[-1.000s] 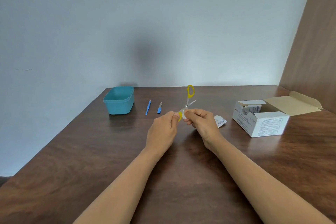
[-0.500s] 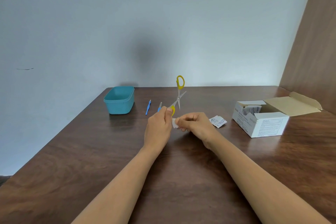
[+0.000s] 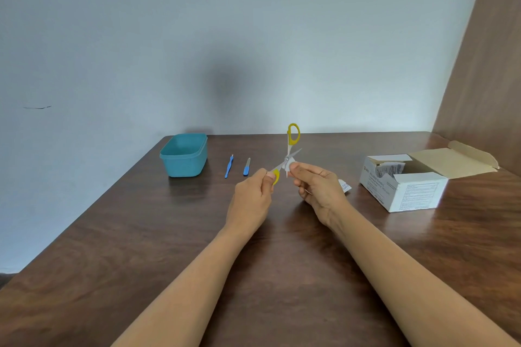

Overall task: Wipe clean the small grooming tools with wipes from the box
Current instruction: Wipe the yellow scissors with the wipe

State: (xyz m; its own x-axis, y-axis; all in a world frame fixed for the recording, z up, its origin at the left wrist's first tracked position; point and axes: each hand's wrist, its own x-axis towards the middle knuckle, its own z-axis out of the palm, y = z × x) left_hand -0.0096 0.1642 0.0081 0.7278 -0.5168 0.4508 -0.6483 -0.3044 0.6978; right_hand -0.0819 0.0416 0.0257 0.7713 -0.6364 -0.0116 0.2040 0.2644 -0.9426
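The small scissors with yellow handles (image 3: 289, 146) are up in the air over the middle of the brown wooden surface (image 3: 197, 234). Their blades are spread apart. The left hand (image 3: 251, 197) pinches the lower yellow handle with its fingers. The right hand (image 3: 318, 189) pinches a little white wipe (image 3: 291, 167) against one blade. An open white cardboard box (image 3: 408, 191) sits to the right. A teal plastic tub (image 3: 184, 158), a thin blue stick tool (image 3: 229, 167) and a short blue nail file (image 3: 247, 168) lie to the left.

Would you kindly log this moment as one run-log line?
step: wiping scissors | left hand grips handle | right hand pinches wipe on blade | box open
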